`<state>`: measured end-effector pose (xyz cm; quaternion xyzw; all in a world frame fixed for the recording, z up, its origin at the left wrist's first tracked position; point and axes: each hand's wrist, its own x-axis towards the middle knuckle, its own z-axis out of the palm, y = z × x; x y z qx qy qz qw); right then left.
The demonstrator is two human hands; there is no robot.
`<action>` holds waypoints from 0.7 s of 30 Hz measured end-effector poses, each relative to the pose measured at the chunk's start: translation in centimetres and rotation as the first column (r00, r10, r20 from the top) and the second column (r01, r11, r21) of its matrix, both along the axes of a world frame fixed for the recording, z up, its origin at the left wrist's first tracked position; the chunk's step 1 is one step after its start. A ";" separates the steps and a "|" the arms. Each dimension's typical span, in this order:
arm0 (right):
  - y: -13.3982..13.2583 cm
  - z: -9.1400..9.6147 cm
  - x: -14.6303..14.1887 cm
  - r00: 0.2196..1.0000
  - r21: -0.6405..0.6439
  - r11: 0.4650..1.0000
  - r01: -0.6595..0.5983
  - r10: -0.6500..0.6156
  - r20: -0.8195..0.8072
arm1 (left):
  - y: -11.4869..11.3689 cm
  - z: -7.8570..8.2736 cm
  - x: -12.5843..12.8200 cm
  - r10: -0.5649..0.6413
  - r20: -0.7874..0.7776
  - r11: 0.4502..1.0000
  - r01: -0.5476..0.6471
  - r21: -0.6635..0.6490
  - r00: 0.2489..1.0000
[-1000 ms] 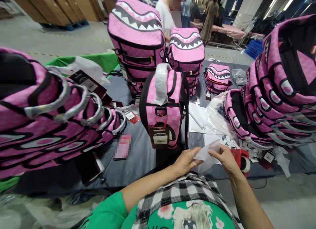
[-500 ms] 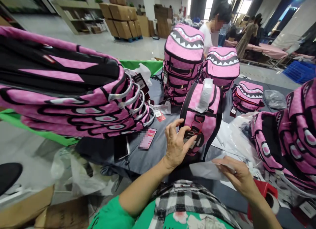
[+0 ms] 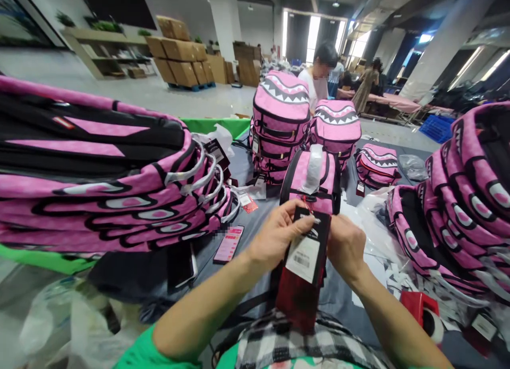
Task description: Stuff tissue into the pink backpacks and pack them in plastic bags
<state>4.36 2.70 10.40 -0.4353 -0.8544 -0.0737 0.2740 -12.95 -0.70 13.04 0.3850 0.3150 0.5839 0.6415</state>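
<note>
A pink checked backpack [image 3: 311, 180] stands upright on the grey table [image 3: 243, 252] right in front of me, its handle wrapped in clear plastic. A black hang tag [image 3: 308, 247] with a white label hangs from it on a red string, with a dark red tag below. My left hand [image 3: 277, 233] pinches the tag's upper left edge. My right hand [image 3: 346, 247] is closed on the tag's right side; what else it holds is hidden.
Flat pink backpacks are piled at the left [image 3: 99, 183] and at the right [image 3: 458, 199]. More upright pink backpacks [image 3: 281, 119] stand further back, with a person behind them. A red tape dispenser [image 3: 424, 313] and paper scraps lie at the right. A phone [image 3: 228, 244] lies left of my hands.
Both hands have come together on the hang tag and lifted it toward me. Before, the right hand held a white sheet low at the table edge; that sheet is no longer visible.
</note>
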 end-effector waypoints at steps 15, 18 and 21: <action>2.3 2.6 -0.3 0.951 -0.081 0.989 0.122 -0.140 -0.275 | -0.4 -7.9 -0.4 0.666 -0.524 0.714 -0.252 0.653 0.532; 1.9 2.4 0.3 0.979 -0.100 0.993 0.064 -0.082 -0.187 | -0.8 -8.0 -0.7 0.541 -0.528 0.767 -0.128 0.628 0.655; 1.9 2.3 0.7 0.984 -0.049 0.998 0.036 -0.044 -0.174 | -1.0 -7.5 -0.5 0.586 -0.542 0.723 -0.087 0.685 0.603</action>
